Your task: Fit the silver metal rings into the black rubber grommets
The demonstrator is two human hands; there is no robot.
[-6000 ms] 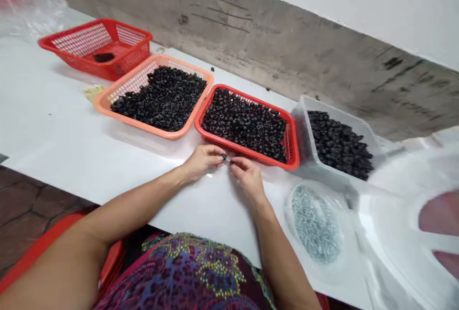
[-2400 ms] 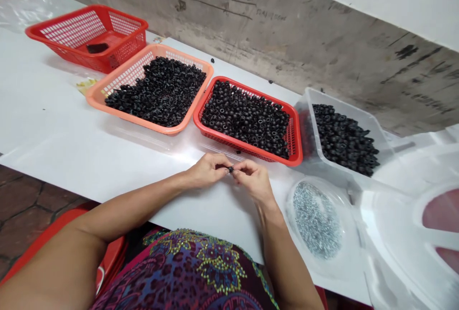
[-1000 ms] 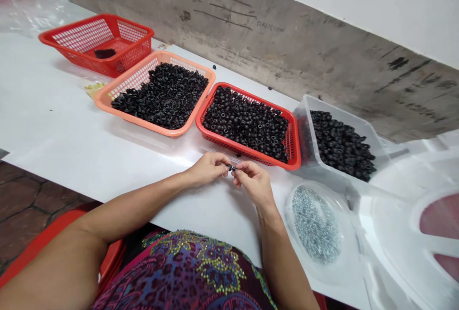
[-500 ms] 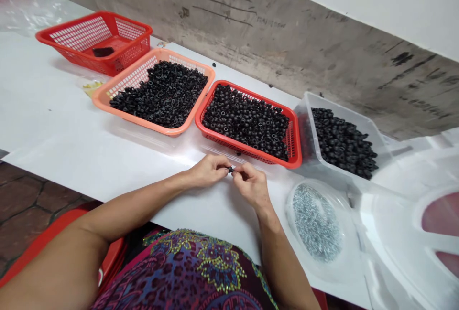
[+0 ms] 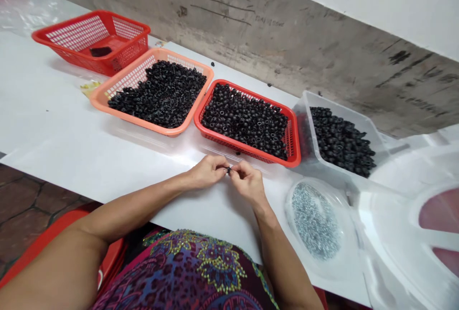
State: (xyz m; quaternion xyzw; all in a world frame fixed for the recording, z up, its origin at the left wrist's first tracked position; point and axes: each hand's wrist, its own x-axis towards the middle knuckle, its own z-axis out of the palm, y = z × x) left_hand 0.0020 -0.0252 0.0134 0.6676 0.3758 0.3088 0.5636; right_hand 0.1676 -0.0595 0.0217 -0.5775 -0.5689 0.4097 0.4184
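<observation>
Both hands meet over the white table (image 5: 71, 128), just in front of the red basket (image 5: 294, 150) of black ring-shaped parts. My left hand (image 5: 206, 172) and my right hand (image 5: 247, 184) pinch one small black part (image 5: 228, 170) between their fingertips. Both sets of fingers are curled closed around it. Whether a second piece is held with it is too small to tell.
An orange basket (image 5: 98, 102) of black parts sits left of the red one, and a nearly bare red basket (image 5: 39, 37) stands further left. A clear tub (image 5: 304, 104) of black parts and a clear bag of small metal pieces (image 5: 315, 219) lie right. A concrete wall runs behind.
The hands have stayed together at the same spot, fingers working the small black part with only slight shifts. The view has moved a little.
</observation>
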